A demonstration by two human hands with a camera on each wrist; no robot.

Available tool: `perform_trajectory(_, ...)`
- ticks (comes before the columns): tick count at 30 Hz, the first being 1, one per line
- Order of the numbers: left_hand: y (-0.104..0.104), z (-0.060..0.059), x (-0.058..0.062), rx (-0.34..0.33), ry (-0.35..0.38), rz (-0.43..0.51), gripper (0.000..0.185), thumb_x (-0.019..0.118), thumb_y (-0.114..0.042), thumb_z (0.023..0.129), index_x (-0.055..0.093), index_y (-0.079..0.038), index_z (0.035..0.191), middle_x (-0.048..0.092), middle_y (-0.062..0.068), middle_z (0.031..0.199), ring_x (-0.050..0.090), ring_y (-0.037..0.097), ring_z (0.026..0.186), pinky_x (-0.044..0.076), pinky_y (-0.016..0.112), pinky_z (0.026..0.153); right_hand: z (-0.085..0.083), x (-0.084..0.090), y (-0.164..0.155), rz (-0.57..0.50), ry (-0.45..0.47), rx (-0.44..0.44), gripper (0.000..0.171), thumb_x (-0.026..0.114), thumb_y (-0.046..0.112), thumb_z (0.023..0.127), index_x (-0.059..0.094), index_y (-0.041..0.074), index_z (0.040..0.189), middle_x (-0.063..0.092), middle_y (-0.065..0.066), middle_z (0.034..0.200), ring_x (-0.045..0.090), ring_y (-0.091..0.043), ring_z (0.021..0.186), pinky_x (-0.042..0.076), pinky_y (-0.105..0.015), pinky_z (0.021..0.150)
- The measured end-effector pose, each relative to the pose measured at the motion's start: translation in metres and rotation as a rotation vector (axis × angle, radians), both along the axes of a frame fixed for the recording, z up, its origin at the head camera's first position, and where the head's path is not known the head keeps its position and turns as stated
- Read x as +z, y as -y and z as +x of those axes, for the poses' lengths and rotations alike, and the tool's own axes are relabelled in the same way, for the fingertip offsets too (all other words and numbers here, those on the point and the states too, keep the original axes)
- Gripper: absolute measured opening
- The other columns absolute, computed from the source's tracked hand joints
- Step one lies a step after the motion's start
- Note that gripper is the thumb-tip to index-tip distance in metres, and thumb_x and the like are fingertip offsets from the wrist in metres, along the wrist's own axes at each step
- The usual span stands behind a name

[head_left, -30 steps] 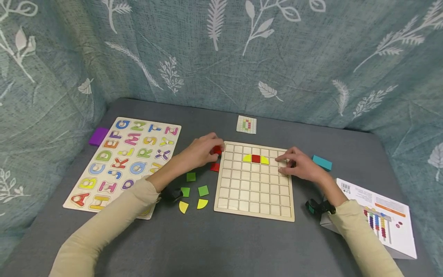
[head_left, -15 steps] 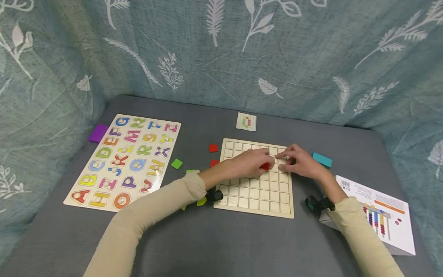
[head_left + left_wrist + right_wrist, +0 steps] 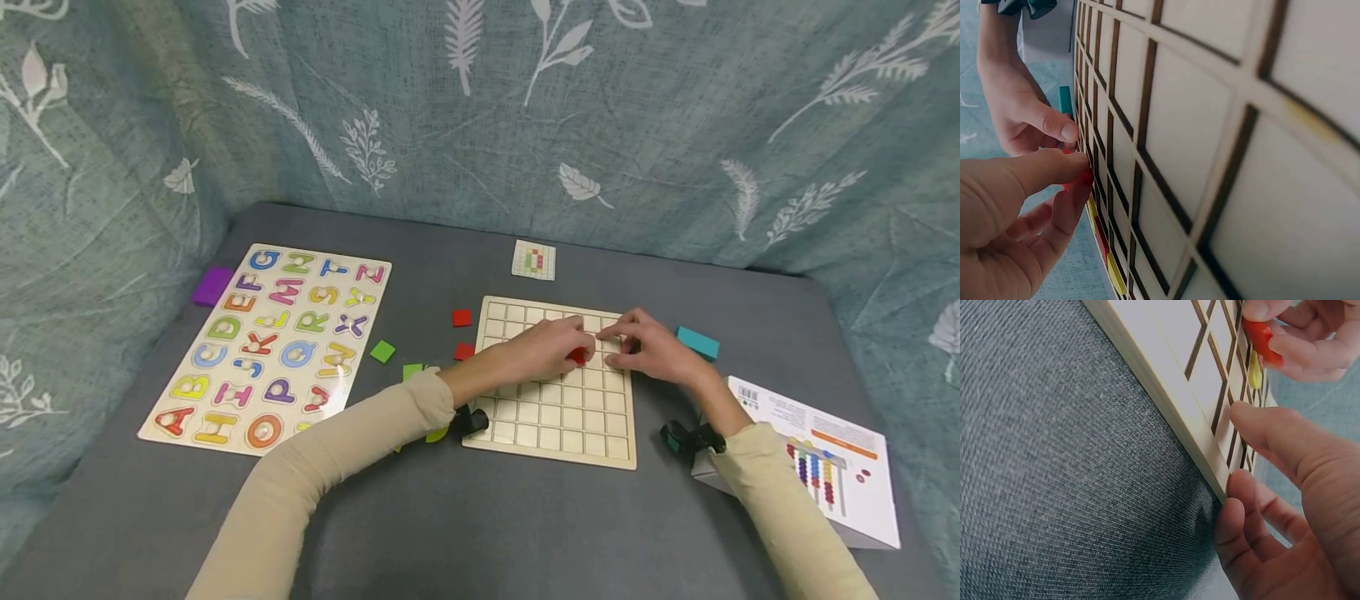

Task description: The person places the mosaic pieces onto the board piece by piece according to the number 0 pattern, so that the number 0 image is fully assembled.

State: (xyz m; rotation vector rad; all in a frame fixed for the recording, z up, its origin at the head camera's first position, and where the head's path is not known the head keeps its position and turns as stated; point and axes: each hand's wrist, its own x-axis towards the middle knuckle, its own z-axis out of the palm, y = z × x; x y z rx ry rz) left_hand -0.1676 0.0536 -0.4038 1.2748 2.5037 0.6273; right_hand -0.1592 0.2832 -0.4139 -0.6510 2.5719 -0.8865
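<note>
My left hand (image 3: pixel 543 348) pinches a red square tile (image 3: pixel 1262 339) between thumb and fingertips, low over the upper right part of the wooden grid board (image 3: pixel 558 425). Behind it in the left wrist view, a yellow quarter-circle tile (image 3: pixel 1116 275) and a red tile (image 3: pixel 1102 242) sit in one row, with more yellow past them. My right hand (image 3: pixel 651 350) rests at the board's right edge. Its thumb touches the grid from above and the fingertips lie along the rim, holding no tile. The left hand hides that tile row in the head view.
Two red tiles (image 3: pixel 461 318) and green tiles (image 3: pixel 382 351) lie left of the board, some under the left forearm. An alphabet puzzle (image 3: pixel 262 350) is further left. A pattern card (image 3: pixel 533 260) lies behind the board. At right are a teal block (image 3: pixel 697 342) and a white box (image 3: pixel 817 458).
My left hand has carried a red tile from beside the board's left edge to the upper right of the grid. A green tile has shifted up and left. My right hand has stayed put.
</note>
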Motion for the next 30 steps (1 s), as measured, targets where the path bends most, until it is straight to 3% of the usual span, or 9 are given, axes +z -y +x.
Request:
perform_trajectory(14, 0.001, -0.002, -0.004, 0.017, -0.016, -0.006, 0.017, 0.065, -0.008, 0.091, 0.072, -0.011, 0.106, 0.064, 0.007, 0.106, 0.060, 0.017, 0.095, 0.050, 0.027, 0.080, 0.000, 0.000, 0.000, 0.003, -0.007, -0.003, 0.035, 0.067, 0.008, 0.090, 0.063, 0.001, 0.124, 0.044, -0.014, 0.105, 0.051, -0.016, 0.080, 0.044, -0.031, 0.073)
perform_trajectory(19, 0.003, 0.001, 0.000, -0.028, -0.046, -0.071, 0.016, 0.066, -0.010, 0.091, 0.074, -0.011, 0.103, 0.063, 0.008, 0.102, 0.055, 0.016, 0.088, 0.045, 0.024, 0.073, 0.000, -0.001, 0.000, -0.010, -0.003, 0.002, 0.034, 0.065, 0.009, 0.091, 0.062, 0.000, 0.124, 0.043, -0.016, 0.106, 0.051, -0.015, 0.081, 0.044, -0.030, 0.072)
perform_trajectory(24, 0.015, 0.011, 0.007, -0.079, -0.093, -0.119, 0.015, 0.063, -0.011, 0.093, 0.075, -0.011, 0.100, 0.062, 0.008, 0.095, 0.049, 0.016, 0.081, 0.039, 0.024, 0.069, 0.000, -0.001, 0.000, -0.009, 0.005, -0.004, 0.034, 0.064, 0.008, 0.092, 0.062, 0.000, 0.125, 0.043, -0.016, 0.105, 0.052, -0.016, 0.082, 0.044, -0.029, 0.071)
perform_trajectory(30, 0.057, 0.033, 0.013, -0.019, -0.040, -0.094, 0.024, 0.062, -0.013, 0.093, 0.072, -0.011, 0.115, 0.064, 0.009, 0.107, 0.058, 0.019, 0.090, 0.048, 0.026, 0.076, 0.000, 0.001, 0.001, -0.004, -0.009, 0.002, 0.032, 0.063, 0.004, 0.092, 0.062, -0.002, 0.123, 0.043, -0.015, 0.101, 0.050, -0.015, 0.079, 0.043, -0.027, 0.070)
